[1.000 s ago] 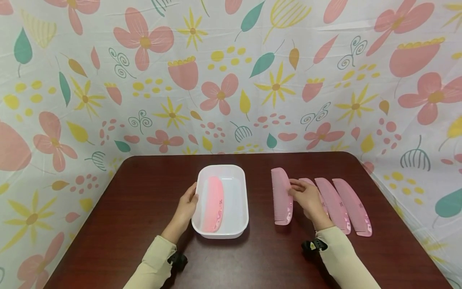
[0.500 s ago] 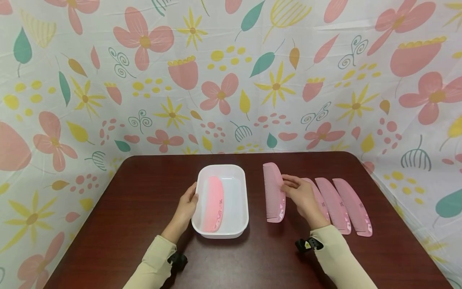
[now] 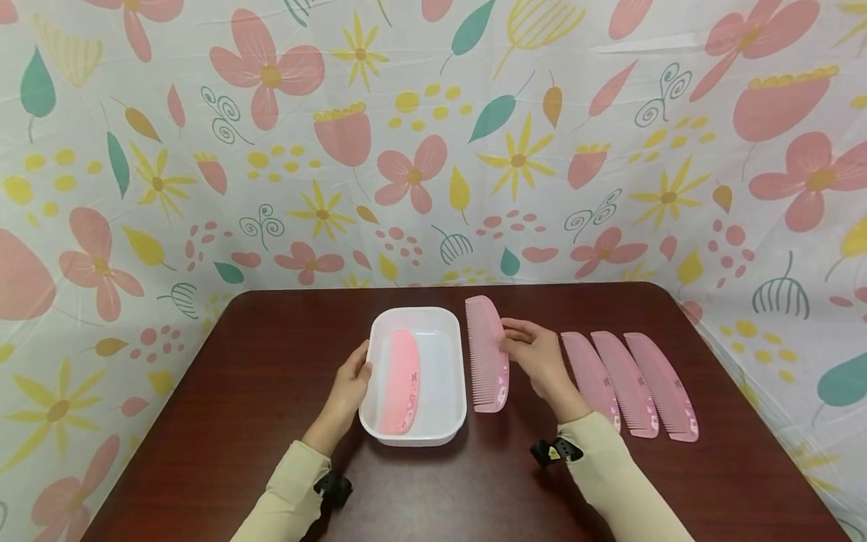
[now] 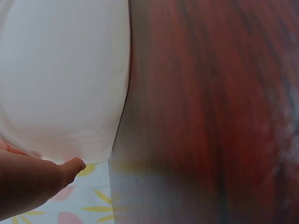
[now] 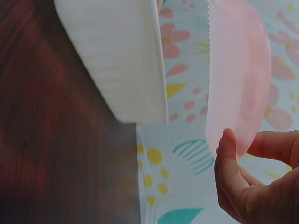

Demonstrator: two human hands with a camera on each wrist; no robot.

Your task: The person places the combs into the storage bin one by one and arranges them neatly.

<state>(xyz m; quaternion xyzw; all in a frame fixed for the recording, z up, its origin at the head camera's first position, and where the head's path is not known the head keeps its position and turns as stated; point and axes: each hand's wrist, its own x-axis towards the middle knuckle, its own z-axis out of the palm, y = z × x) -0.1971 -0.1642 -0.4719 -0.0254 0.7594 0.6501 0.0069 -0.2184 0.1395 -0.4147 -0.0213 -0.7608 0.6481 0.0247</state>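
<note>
My right hand [image 3: 538, 357] pinches a pink comb [image 3: 488, 357] along its curved back, held upright above the table just right of the white plastic tray [image 3: 443, 429]. In the right wrist view, thumb and fingers grip the lower end of this comb [image 5: 243, 79], its teeth facing the tray [image 5: 121, 65]. Another pink comb [image 3: 404, 384] lies lengthwise in the tray's left half. My left hand [image 3: 348, 384] holds the tray at its left side. In the left wrist view the thumb lies at the tray's edge [image 4: 70, 93], with the other fingers mostly hidden.
Three more pink combs lie slanted side by side on the right: a left one [image 3: 591, 376], a middle one [image 3: 626, 384] and a right one [image 3: 661, 388]. The dark wooden table [image 3: 271, 421] ends at a flower-printed cloth [image 3: 433, 150] behind it.
My right hand has carried the pink comb leftward, away from the row of combs and up close to the tray's right side. The left hand and tray have stayed in place.
</note>
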